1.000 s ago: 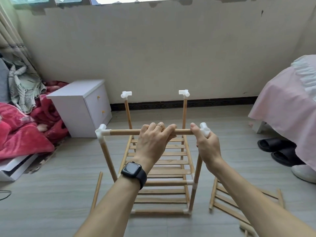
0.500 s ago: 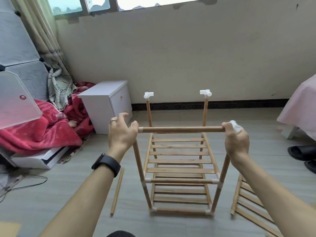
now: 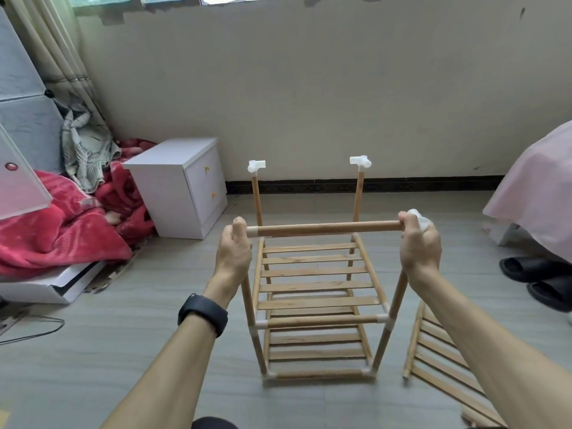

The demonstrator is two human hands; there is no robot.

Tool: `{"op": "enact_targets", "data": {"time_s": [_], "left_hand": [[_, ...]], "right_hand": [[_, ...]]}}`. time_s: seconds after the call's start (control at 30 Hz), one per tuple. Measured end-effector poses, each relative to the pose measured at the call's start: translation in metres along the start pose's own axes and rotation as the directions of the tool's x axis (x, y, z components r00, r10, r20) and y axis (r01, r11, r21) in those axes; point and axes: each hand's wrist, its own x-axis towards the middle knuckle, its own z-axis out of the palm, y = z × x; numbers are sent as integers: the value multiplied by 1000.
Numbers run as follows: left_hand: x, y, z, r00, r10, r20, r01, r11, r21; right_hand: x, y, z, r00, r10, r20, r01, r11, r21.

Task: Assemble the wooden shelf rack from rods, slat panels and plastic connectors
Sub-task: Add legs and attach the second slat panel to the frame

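Black smartwatch band [image 3: 202, 314] circles the left wrist, nearest the camera. To the right, on the grey plank floor [image 3: 93, 351], a loose wooden slat panel [image 3: 439, 357] sits at a slant near the right front post of the part-built light wooden shelf rack [image 3: 318, 305], apart from it.

The rack stands upright on the floor between the 2 forearms. It carries 2 slatted shelves, 1 low and 1 at mid height, joined to the posts by white plastic connectors [image 3: 383, 318]. Along its top front edge a round wooden rod [image 3: 325, 229] lies level.

The left hand [image 3: 233, 252] is clenched round the joint at the rod's left end, thumb up. The right hand [image 3: 419, 246] grasps the white corner connector [image 3: 418, 216] at the rod's right end, fingers curled over it.

Behind them 2 rear posts rise bare, topped by the left rear connector [image 3: 256, 166] and the right rear connector [image 3: 360, 161].

Farther left, a white 2-drawer nightstand [image 3: 182, 184] stands by the beige wall [image 3: 309, 88], with a crumpled red blanket [image 3: 62, 230] beside it. Far right are black slippers [image 3: 538, 274] and a pink bedspread [image 3: 538, 196].
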Motion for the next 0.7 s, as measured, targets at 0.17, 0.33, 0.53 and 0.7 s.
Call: {"op": "enact_targets", "data": {"time_s": [0.17,0.33,0.53,0.7], "left_hand": [[-26,9,16,994,1,106,0,1000,-8],[-52,14,38,928,-57,368,18,994,109],[-43,22,21,935,113,336,-231,913,337],[17,43,-5,965,226,135,-257,707,659]], "right_hand": [[3,-9,6,946,321,-35,-323,934,-153],[-39,-36,24,892,317,322,-296,948,-113],[-90,-72,34,916,25,400,-6,999,-49],[-111,-64,35,870,-76,488,333,819,-466]]}}
